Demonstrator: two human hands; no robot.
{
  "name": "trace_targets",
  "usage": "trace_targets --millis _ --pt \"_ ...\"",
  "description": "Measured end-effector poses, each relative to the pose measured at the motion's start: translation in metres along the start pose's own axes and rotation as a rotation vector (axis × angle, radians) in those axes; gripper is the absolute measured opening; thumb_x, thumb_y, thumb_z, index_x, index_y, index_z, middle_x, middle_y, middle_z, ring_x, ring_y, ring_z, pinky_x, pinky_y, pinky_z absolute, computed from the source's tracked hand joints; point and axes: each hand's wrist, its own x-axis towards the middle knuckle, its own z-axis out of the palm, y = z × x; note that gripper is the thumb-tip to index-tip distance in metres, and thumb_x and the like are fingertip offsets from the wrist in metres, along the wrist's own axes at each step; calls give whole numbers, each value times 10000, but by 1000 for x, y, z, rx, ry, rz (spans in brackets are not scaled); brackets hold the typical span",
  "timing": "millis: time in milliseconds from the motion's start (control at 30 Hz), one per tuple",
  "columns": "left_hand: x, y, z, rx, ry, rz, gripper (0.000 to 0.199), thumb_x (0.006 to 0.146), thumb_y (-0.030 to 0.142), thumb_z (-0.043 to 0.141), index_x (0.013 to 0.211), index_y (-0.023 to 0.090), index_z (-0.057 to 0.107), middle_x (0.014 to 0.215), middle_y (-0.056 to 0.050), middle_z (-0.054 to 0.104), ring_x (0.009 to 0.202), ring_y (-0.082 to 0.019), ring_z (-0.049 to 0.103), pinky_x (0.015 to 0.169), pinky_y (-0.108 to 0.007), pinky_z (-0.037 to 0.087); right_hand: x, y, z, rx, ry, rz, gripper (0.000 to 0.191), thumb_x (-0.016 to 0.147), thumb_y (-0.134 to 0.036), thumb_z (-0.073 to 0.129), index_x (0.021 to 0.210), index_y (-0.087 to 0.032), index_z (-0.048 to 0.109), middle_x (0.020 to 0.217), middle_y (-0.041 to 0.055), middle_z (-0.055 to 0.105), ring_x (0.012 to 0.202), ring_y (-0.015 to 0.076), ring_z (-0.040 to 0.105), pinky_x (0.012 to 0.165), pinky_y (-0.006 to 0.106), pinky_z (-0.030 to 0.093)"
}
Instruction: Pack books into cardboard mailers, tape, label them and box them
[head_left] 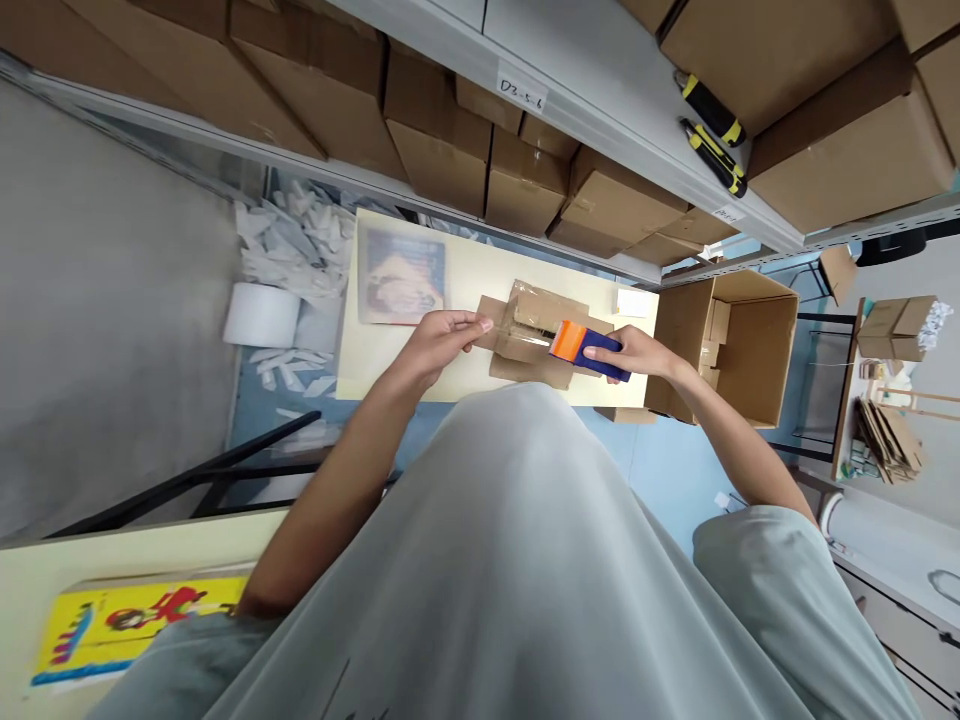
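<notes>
On the cream table (pixel 465 268) in front of me lies a small cardboard box (pixel 551 300) with its flaps spread out to the sides. My right hand (pixel 634 352) grips an orange and dark blue tape dispenser (pixel 596 352) over the right part of the box. The fingertips of my left hand (pixel 442 342) are pinched together at the box's left flap. A shiny clear strip of packing tape (pixel 525 332) runs across the box between those fingertips and the dispenser.
A plastic-wrapped book (pixel 403 275) lies left of the box. At the right stands a large open carton (pixel 754 350). A shelf edge (pixel 600 125) with boxes and two utility knives (pixel 712 155) overhangs the far side. Behind my left arm is a yellow book (pixel 135 620).
</notes>
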Motion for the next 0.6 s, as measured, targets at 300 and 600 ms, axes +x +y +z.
trace_targets --millis 300,600 --pt "33 -39 5 -35 68 -99 538 563 614 934 859 179 821 966 -93 805 852 -214 655 697 -315 471 64 27 -11 -162 -60 -23 717 829 -890 641 675 -189 655 611 30 701 595 177 629 601 291 462" --pt "65 -69 8 1 98 -182 597 530 639 951 859 159 818 921 -95 803 872 -228 659 693 -317 445 87 38 -5 -241 -14 -29 734 836 -922 582 644 -214 611 594 14 640 601 170 566 613 299 423"
